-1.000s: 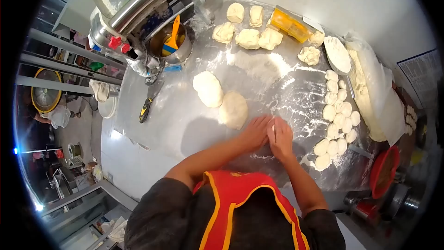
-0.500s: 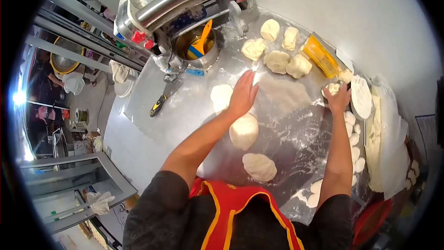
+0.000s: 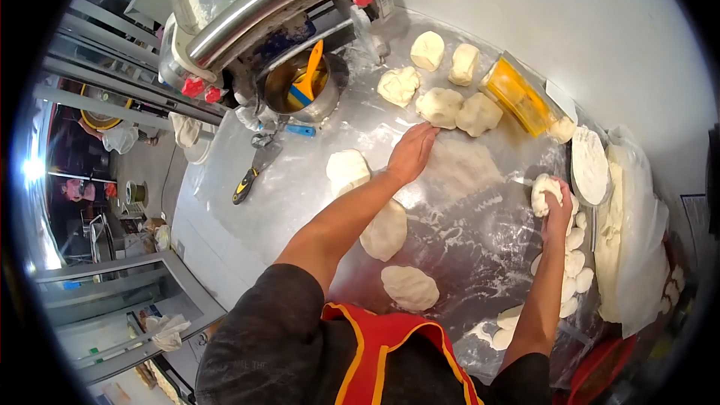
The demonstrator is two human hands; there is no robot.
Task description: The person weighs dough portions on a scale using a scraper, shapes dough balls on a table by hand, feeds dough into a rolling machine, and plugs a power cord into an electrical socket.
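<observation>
My left hand (image 3: 410,156) reaches over the steel table with its fingers stretched out, the fingertips at the near edge of a dough lump (image 3: 440,107). Another lump (image 3: 479,114) sits right against that one. At the right, my right hand (image 3: 557,214) grips a small dough ball (image 3: 543,195), its fingers curled around the far side. Under and beside my left forearm lie flattened dough pieces: a pale one (image 3: 348,169), a round one (image 3: 385,231) and an oval one (image 3: 410,288). Part of the round piece is hidden by the forearm.
A dough roller machine (image 3: 262,11) stands at the back left, beside a pot (image 3: 324,105) holding an orange brush (image 3: 313,67). A scraper (image 3: 244,186) lies on the left. Back right are a yellow container (image 3: 517,97) and a flour scoop (image 3: 590,166); several small dough balls (image 3: 574,263) line the right.
My right hand has come nearer to me with the dough ball, now lifted into clearer view. My left hand has shifted right to the dough lumps. The whole view has shifted slightly.
</observation>
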